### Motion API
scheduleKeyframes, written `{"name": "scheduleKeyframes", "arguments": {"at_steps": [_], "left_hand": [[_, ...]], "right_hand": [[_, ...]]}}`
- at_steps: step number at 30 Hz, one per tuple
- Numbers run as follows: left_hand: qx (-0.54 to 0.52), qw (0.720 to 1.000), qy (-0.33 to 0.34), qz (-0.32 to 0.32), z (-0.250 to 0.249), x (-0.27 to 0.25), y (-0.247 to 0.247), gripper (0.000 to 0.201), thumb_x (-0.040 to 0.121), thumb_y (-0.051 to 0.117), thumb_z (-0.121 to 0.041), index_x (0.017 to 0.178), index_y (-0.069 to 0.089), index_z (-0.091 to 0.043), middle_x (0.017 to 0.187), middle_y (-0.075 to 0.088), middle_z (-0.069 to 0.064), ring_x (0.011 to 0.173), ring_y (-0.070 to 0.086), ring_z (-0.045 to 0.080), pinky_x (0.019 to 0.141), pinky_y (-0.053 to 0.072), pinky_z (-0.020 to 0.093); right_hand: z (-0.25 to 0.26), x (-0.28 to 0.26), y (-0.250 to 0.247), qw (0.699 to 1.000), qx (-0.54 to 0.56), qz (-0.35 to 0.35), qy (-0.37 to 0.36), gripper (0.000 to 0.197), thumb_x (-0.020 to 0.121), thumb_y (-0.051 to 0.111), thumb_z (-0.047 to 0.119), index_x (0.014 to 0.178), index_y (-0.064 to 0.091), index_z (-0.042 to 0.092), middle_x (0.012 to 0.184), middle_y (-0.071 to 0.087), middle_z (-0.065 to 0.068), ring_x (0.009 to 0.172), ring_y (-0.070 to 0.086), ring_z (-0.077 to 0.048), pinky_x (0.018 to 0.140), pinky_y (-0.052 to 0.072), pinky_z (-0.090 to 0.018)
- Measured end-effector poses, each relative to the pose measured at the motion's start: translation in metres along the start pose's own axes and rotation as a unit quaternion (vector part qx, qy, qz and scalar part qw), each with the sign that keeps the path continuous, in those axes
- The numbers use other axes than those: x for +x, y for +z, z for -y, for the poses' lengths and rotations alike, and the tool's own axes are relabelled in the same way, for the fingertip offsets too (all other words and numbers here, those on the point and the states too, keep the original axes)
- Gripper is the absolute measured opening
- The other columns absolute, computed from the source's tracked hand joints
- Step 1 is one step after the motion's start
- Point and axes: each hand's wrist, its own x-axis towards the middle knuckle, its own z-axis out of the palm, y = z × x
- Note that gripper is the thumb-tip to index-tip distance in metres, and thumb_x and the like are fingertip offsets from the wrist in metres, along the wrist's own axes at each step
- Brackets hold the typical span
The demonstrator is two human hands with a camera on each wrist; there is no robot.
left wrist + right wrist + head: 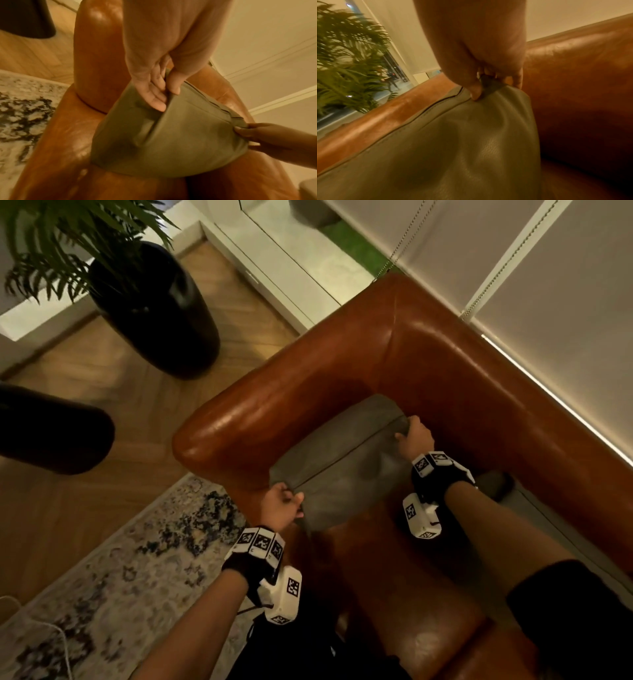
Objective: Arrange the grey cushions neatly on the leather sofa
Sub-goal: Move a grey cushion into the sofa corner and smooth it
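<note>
A grey cushion (pixel 342 460) (pixel 180 142) (pixel 453 148) stands in the corner of the brown leather sofa (pixel 428 364), leaning toward the armrest (pixel 274 398). My left hand (pixel 284 506) (pixel 164 94) pinches its near top corner between thumb and fingers. My right hand (pixel 412 433) (pixel 491 83) grips the far top corner, bunching the fabric; it also shows at the right edge of the left wrist view (pixel 257 134). A second grey cushion (pixel 493 484) lies partly hidden behind my right forearm on the seat.
A tall black planter (pixel 154 313) with a green fern (pixel 347 60) stands on the wooden floor left of the sofa. A patterned rug (pixel 102 570) lies in front. A window with blinds (pixel 531 268) runs behind the backrest. A dark round object (pixel 51 429) sits at far left.
</note>
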Motion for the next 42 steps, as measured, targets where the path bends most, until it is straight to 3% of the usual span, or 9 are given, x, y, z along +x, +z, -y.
{"name": "scheduleKeyframes", "arguments": {"at_steps": [6,10,13,20,26,32,36,39,42], "left_hand": [[-0.123,0.991,0.021,-0.047,0.002,-0.004,-0.004,0.025,0.091,0.052,-0.001,0.112,0.042,-0.010,0.075,0.047,0.003,0.069,0.051,0.013,0.041,0.048,0.012],[-0.118,0.991,-0.024,-0.057,0.021,0.006,0.006,0.034,0.099,0.037,-0.011,0.132,0.042,-0.002,0.131,0.051,0.019,0.096,0.053,0.019,0.054,0.049,0.015],[-0.117,0.990,-0.019,-0.077,0.027,0.000,0.013,0.036,0.101,0.029,-0.013,0.134,0.040,-0.001,0.139,0.045,0.020,0.104,0.053,0.027,0.067,0.048,0.026],[-0.110,0.984,-0.095,-0.106,0.031,0.005,0.006,0.024,0.093,0.046,0.003,0.069,0.051,-0.001,0.087,0.057,0.014,0.068,0.052,0.025,0.032,0.046,0.017],[-0.017,0.989,-0.097,-0.109,0.037,0.022,0.007,0.034,0.090,0.052,-0.001,0.057,0.050,-0.010,0.061,0.049,0.007,0.055,0.046,0.022,0.026,0.030,0.009],[-0.049,0.991,-0.100,-0.071,0.023,0.036,0.000,0.028,0.088,0.046,0.010,0.068,0.054,-0.008,0.084,0.056,0.013,0.075,0.054,0.027,0.069,0.047,0.035],[0.042,0.988,-0.034,-0.142,0.023,0.038,-0.016,0.019,0.087,0.046,0.007,0.094,0.063,0.011,0.107,0.061,0.028,0.105,0.055,0.039,0.085,0.041,0.038],[0.048,0.989,-0.001,-0.141,0.039,0.037,-0.045,0.014,0.083,0.056,-0.016,0.071,0.061,-0.015,0.095,0.054,0.026,0.096,0.056,0.039,0.087,0.044,0.047],[-0.031,0.994,-0.027,-0.099,0.022,0.011,-0.075,0.030,0.082,0.060,-0.035,0.063,0.050,-0.015,0.081,0.047,0.028,0.083,0.055,0.039,0.088,0.047,0.055]], "right_hand": [[0.008,0.005,-0.018,0.998,0.039,-0.001,-0.045,0.041,0.092,0.054,0.013,0.131,0.043,0.005,0.129,0.053,-0.018,0.117,0.051,-0.036,0.097,0.045,-0.046],[-0.002,0.004,-0.005,0.997,-0.020,0.066,-0.027,0.052,0.092,0.050,0.022,0.141,0.034,0.014,0.138,0.045,-0.018,0.124,0.045,-0.038,0.103,0.037,-0.054],[-0.015,-0.006,0.005,0.996,0.037,0.079,-0.027,0.064,0.093,0.050,0.020,0.148,0.018,0.012,0.148,0.032,-0.020,0.134,0.034,-0.039,0.110,0.032,-0.050],[-0.034,-0.030,-0.002,0.988,0.155,0.002,-0.001,0.040,0.100,0.034,0.020,0.136,0.042,0.003,0.138,0.048,-0.019,0.127,0.044,-0.035,0.105,0.035,-0.041],[-0.044,-0.009,-0.017,0.976,0.207,0.072,0.017,0.035,0.097,0.041,0.023,0.118,0.060,0.003,0.123,0.059,-0.017,0.116,0.053,-0.034,0.100,0.042,-0.041],[-0.032,0.015,-0.024,0.972,0.197,0.125,0.030,0.035,0.099,0.040,0.027,0.105,0.062,0.000,0.077,0.055,-0.004,0.089,0.054,-0.026,0.073,0.042,-0.031],[-0.010,0.038,-0.023,0.987,0.089,0.128,-0.024,0.036,0.094,0.052,0.032,0.123,0.056,0.013,0.117,0.060,-0.010,0.106,0.060,-0.032,0.072,0.048,-0.032],[0.006,0.053,-0.014,0.987,0.057,0.150,-0.024,0.041,0.088,0.059,0.035,0.126,0.053,0.022,0.131,0.055,-0.007,0.114,0.055,-0.032,0.081,0.041,-0.032],[0.009,0.064,-0.005,0.980,0.078,0.182,-0.002,0.046,0.087,0.063,0.029,0.130,0.051,0.018,0.131,0.057,-0.010,0.115,0.055,-0.033,0.090,0.043,-0.037]]}}
